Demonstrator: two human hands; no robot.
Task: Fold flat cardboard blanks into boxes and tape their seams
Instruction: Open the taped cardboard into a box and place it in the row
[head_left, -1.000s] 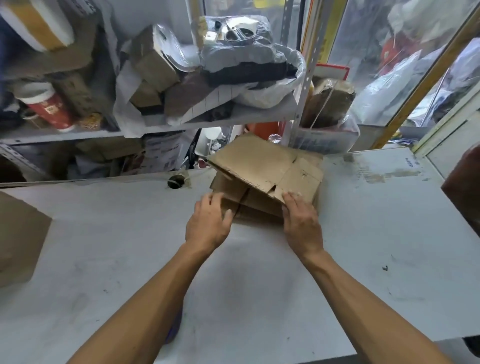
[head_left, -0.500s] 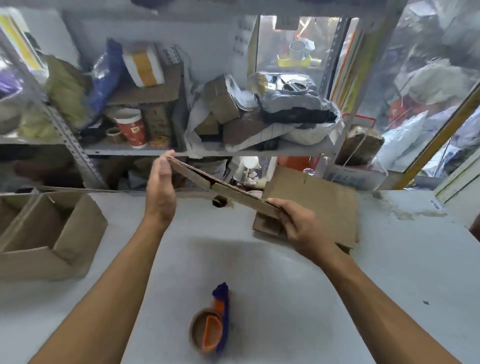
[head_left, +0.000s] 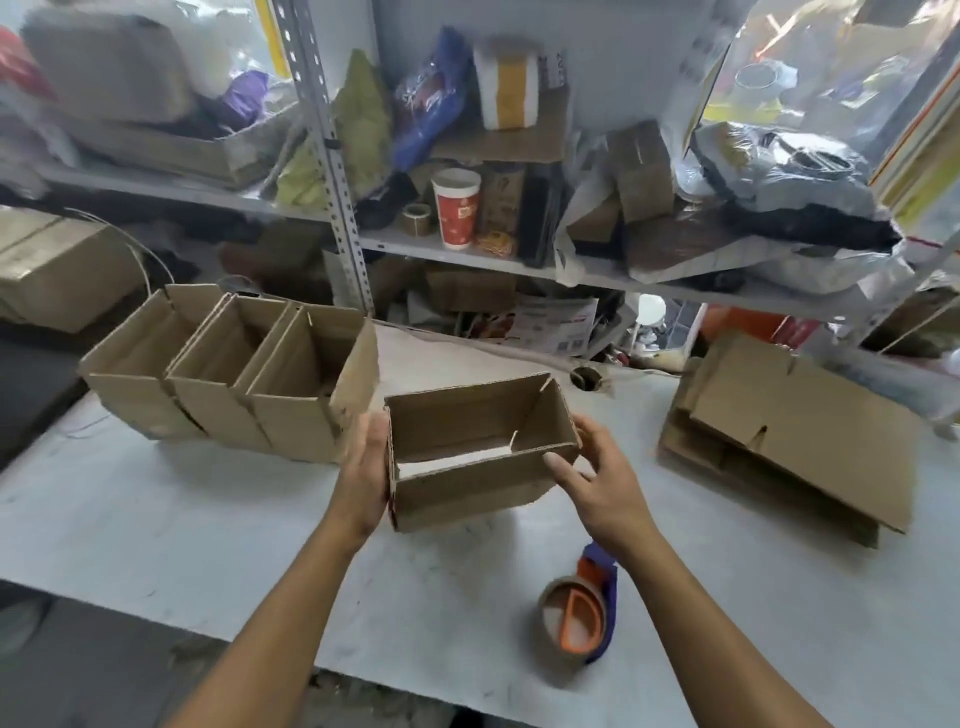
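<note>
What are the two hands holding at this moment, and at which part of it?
Both hold the opened cardboard box. The left hand presses flat against its left end wall; the right hand grips its right end, fingers at the near right corner.

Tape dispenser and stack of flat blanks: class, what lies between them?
Only bare table between dispenser and blanks, in the head view.

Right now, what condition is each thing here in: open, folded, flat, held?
Box in hands: opened into a sleeve, bottom not closed, table visible through it.
Left hand: flat against the box's left side.
Right hand: fingers on the box's right corner.
Row of boxes: upright, tops open.
Flat blanks: stacked, unfolded.
Tape dispenser: lying on the table, untouched.
Paper cup: upright on the shelf.
</note>
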